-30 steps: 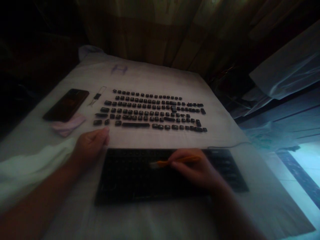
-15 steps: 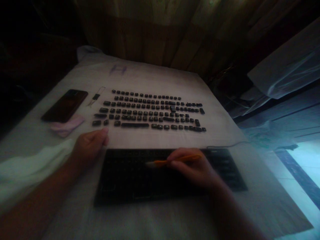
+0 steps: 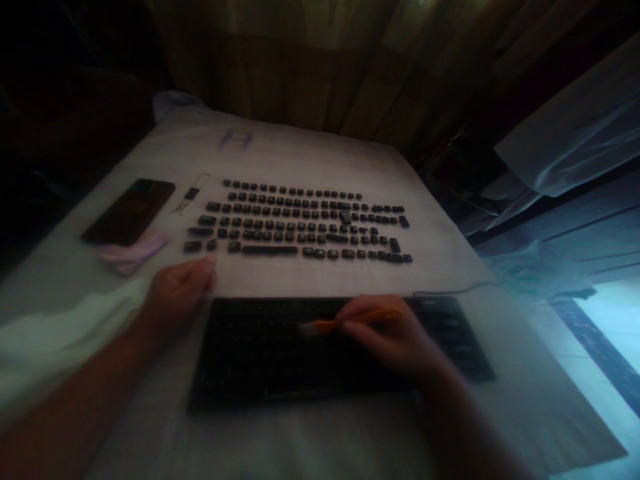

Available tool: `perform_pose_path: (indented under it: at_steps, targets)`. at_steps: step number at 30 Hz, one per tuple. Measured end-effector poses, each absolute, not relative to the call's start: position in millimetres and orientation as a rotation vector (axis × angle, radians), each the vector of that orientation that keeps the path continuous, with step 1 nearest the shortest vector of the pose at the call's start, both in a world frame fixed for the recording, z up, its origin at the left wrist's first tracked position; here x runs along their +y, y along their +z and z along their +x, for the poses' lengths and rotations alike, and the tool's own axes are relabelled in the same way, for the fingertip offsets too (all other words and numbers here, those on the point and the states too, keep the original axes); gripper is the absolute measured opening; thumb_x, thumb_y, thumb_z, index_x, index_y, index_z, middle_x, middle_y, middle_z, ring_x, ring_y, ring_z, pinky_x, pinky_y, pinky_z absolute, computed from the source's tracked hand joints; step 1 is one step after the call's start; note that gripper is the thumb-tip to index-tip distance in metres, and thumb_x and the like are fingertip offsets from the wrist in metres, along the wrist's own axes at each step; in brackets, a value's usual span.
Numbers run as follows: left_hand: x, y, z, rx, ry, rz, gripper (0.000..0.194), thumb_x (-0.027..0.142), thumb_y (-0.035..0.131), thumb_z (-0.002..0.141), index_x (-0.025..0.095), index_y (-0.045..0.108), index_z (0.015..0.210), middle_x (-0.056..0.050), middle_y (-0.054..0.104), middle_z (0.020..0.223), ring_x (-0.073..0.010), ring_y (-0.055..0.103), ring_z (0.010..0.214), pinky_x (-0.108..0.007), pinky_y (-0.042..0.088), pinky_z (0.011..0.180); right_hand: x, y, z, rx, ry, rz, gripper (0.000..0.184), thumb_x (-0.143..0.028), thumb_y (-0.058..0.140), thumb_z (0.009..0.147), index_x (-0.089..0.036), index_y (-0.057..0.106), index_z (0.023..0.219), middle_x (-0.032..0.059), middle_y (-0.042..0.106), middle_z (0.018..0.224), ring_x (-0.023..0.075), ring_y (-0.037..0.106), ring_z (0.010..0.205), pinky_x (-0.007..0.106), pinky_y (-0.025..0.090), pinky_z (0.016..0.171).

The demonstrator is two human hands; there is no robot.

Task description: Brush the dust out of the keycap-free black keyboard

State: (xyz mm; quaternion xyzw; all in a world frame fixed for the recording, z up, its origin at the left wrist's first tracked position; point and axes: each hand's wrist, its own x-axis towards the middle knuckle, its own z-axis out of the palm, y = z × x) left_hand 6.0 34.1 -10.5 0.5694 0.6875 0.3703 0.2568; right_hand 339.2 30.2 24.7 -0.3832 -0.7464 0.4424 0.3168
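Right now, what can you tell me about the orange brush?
The orange brush has a slim, plastic-looking handle and a short, pale, blurred tip. The right hand grips it between thumb and fingers, nearly level, tip pointing left over the black keyboard. Whether the tip touches the keyboard, I cannot tell.

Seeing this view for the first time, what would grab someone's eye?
Probably the rows of loose black keycaps laid out across the white cloth, beyond the dark keyboard base. Next, the orange-handled brush in the right hand, its bristles over the base's middle.
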Motion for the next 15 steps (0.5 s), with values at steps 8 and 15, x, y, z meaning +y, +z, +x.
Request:
perform_pose_path:
  at_steps: [8, 15]
  targets:
    - [33.9, -6.7, 9.3, 1.887, 1.008, 1.527, 0.044, 0.051, 0.046, 0.084, 0.023, 0.050, 0.051, 0.005, 0.045, 0.045, -0.0119, 0.041, 0.046, -0.027, 0.035, 0.050, 29.5, 18.9, 339.4, -2.035, 1.160, -1.008, 0.010, -0.024, 0.065, 0.089, -0.021, 0.075, 0.087, 0.0011, 0.075, 0.073, 0.0145, 0.068, 0.061, 0.025, 0.054, 0.057]
    - [33.1, -7.2, 7.5, 1.880, 1.002, 1.520, 0.043, 0.050, 0.047, 0.084, 0.022, 0.051, 0.052, 0.004, 0.047, 0.046, -0.0121, 0.043, 0.046, -0.027, 0.036, 0.051, 27.9, 17.0, 336.8, -2.025, 1.186, -0.994, 0.010, -0.023, 0.065, 0.089, -0.022, 0.075, 0.088, 0.0011, 0.076, 0.074, 0.0152, 0.069, 0.064, 0.025, 0.055, 0.059]
